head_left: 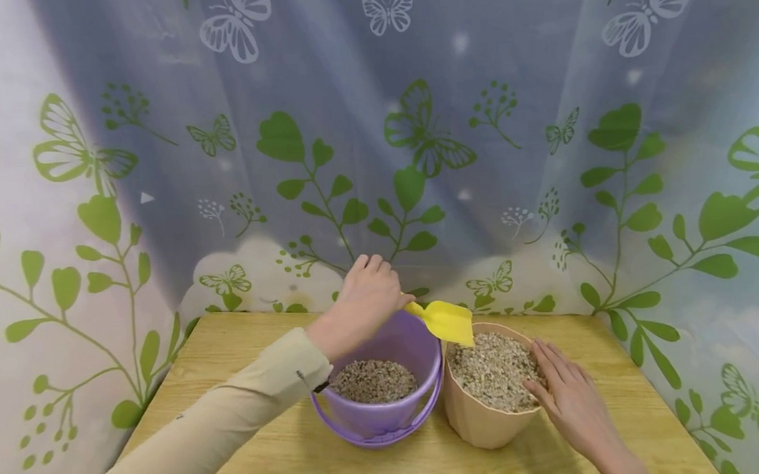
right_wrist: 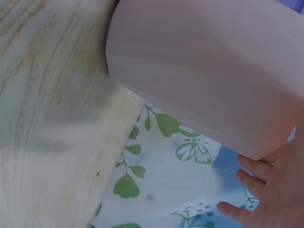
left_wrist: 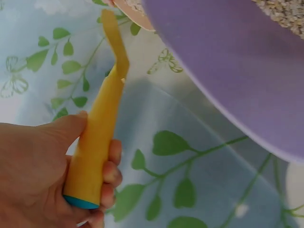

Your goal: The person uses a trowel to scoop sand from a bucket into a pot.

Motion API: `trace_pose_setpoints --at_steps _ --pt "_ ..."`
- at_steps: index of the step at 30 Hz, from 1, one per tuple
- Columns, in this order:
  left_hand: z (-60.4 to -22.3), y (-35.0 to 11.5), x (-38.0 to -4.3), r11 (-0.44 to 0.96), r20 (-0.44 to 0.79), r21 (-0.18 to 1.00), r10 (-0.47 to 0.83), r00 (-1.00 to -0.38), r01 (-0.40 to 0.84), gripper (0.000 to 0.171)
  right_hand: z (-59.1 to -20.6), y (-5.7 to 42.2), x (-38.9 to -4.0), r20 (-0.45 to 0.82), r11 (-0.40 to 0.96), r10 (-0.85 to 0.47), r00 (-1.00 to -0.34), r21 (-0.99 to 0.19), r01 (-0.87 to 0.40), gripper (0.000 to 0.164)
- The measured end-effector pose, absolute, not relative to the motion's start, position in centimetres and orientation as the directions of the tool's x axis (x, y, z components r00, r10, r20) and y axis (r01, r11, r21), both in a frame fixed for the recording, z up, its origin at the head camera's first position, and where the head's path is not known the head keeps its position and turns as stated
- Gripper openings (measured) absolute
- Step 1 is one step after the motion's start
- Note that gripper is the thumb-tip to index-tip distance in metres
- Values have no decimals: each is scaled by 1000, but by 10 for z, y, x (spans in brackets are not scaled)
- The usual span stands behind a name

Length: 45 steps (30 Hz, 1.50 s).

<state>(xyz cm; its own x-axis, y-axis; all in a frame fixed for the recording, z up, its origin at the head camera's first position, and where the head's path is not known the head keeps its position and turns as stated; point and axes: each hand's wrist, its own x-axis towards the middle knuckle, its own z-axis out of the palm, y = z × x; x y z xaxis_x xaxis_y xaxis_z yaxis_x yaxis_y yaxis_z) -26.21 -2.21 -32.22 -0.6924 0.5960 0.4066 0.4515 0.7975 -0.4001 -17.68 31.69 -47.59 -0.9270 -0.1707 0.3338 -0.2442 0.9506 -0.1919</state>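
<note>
My left hand (head_left: 365, 295) grips the handle of a yellow toy shovel (head_left: 448, 322), fingers and thumb wrapped round it. In the left wrist view the handle (left_wrist: 92, 142) shows a teal end. The blade hangs over the near-left rim area of a peach-coloured pot (head_left: 489, 428), and no grains show on it. Small pale gravel (head_left: 496, 370) fills the pot nearly to the top. My right hand (head_left: 575, 398) rests at the pot's right rim with its fingers extended. Left of the pot stands a purple bucket (head_left: 427, 356) with darker-looking gravel (head_left: 374, 382) low inside.
Both containers stand close together on a wood-grain table (head_left: 243, 344). The bucket's purple handle (head_left: 377, 443) hangs down at its front. A curtain (head_left: 350, 160) printed with leaves and butterflies hangs behind the table and along its sides.
</note>
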Motion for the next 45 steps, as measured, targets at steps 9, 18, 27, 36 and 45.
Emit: trace_pose_setpoints --at_steps 9,18,27,36,45 --pt "-337 -71 -257 834 533 -287 548 -644 472 45 -461 296 -174 388 939 -254 -886 -122 -322 72" --pt "-351 -102 -254 851 469 -342 522 -713 399 47 -452 237 -190 515 862 -397 -760 -76 -502 71" --pt "-365 -84 -248 660 188 -691 558 -808 295 37 -460 193 -206 501 824 -474 -724 -37 -565 85" --pt "-369 -62 -240 416 -61 -866 461 -885 276 32 -462 183 -208 444 831 -455 -772 -101 -547 78" --pt "-385 -61 -255 374 -125 -858 513 -849 353 21 -462 182 -209 452 826 -458 -765 -101 -555 77"
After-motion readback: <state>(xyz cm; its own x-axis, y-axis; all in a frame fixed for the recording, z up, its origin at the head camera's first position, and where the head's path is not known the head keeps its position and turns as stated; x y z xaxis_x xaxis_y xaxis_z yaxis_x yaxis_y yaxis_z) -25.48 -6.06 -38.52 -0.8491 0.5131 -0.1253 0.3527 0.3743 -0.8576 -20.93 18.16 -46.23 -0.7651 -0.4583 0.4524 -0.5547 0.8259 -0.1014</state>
